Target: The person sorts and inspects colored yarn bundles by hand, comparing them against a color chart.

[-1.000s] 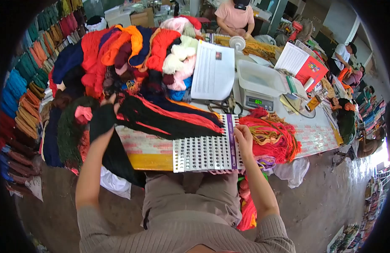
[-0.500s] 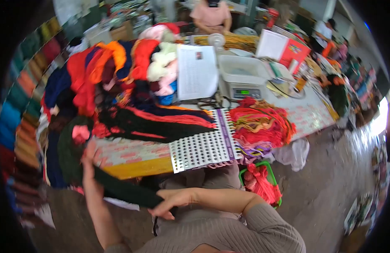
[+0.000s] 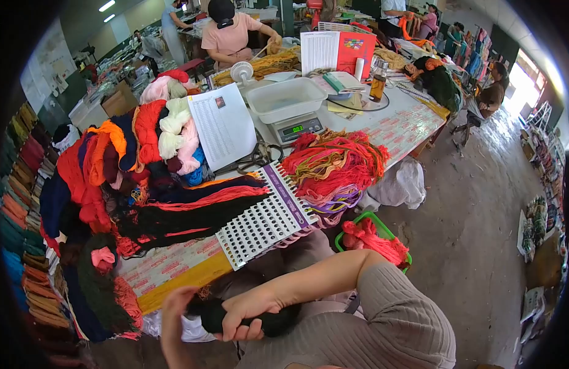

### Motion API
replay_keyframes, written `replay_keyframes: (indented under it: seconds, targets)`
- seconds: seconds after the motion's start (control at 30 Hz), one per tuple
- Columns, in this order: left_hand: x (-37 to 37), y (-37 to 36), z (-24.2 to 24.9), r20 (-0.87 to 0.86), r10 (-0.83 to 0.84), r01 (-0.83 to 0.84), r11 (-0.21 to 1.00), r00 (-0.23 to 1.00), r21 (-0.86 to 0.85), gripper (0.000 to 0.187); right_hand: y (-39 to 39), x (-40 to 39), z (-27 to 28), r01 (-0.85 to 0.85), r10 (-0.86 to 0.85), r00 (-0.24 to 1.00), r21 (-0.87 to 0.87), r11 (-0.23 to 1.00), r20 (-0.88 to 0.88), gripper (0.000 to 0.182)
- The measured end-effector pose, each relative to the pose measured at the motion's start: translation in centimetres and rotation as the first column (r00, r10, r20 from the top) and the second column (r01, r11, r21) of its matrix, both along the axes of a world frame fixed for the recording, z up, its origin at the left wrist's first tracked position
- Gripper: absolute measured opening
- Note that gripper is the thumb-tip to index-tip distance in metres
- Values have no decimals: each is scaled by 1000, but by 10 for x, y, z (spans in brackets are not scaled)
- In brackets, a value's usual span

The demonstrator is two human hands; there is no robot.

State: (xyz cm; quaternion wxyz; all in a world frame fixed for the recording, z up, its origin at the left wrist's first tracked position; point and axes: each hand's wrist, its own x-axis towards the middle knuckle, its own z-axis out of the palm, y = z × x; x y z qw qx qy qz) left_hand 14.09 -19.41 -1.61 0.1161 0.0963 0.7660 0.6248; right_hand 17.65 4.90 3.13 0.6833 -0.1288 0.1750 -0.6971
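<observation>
Pink yarn knot (image 3: 103, 259): against dark green yarn skein (image 3: 87, 289), left end of table (image 3: 192, 258).
Left hand (image 3: 178, 302): blurred, at bundle's left end; opening and grip can't tell.
Black yarn bundle (image 3: 275, 322): over lap, just off table's near edge.
Right hand (image 3: 250, 312): fingers curled closed around bundle.
White perforated card, purple strip (image 3: 260, 215): right ends of black and coral strands on it.
Green plastic basket (image 3: 391, 235): coral yarn inside.
</observation>
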Motion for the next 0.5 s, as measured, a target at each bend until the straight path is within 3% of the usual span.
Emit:
replay_keyframes:
  seconds: [0.03, 0.07, 0.1, 0.13, 0.17, 0.23, 0.27, 0.3, 0.33, 0.37, 0.4, 0.43, 0.5]
  targets:
    - [-5, 15, -8, 168, -246, 230, 967, 955, 105, 33, 2, 3, 8, 5, -5, 1000, 10, 1000, -17, 11]
    - [-1, 32, 2, 338, -352, 354, 933, 873, 57, 33, 8, 3, 18, 43, -44, 997, -7, 999, -60, 11]
    - [-6, 42, -22, 512, -465, 421, 883, 722, 208, 25, 18, 0, 27, 81, -83, 991, -23, 996, -102, 11]
    - [11, 40, -38, 493, -434, 298, 895, 754, 332, 27, 33, -6, 32, 128, -127, 987, 0, 992, -93, 14]
    - [13, 33, -38, 723, -464, 331, 883, 512, 332, 32, 47, -10, 37, 179, -178, 983, 9, 984, -51, 16]
    - [10, 35, -13, 755, -637, 635, 649, 155, 418, 40, 65, -16, 25, 329, -315, 940, 96, 940, -133, 9]
    - [5, 39, 16, 637, -771, 690, 462, 1, 557, 41, 72, -21, 12, 390, -369, 914, 114, 914, -169, 9]
    - [16, 27, 30, 557, -815, 725, 480, 161, 494, 49, 78, -24, 4, 422, -405, 901, 99, 901, -153, 10]
    - [28, 12, 46, 451, -834, 740, 515, 318, 431, 56, 79, -25, -5, 517, -445, 804, 96, 850, -394, 11]
    - [36, 2, 82, 482, -671, 660, 716, 563, 226, 53, 76, -24, -12, 594, -440, 660, 65, 802, -609, 13]
    - [26, -3, 69, 409, -804, 545, 593, 430, 593, 54, 71, -20, -15, 583, -406, 614, 42, 811, -677, 16]
    - [25, -15, 64, 171, -812, 480, 483, 557, 732, 41, 61, -17, -22, 588, -397, 589, 36, 808, -703, 16]
    - [27, -18, 77, -70, -384, 249, 442, 921, 861, 46, 39, -14, -49, 605, -386, 574, 56, 795, -722, 17]
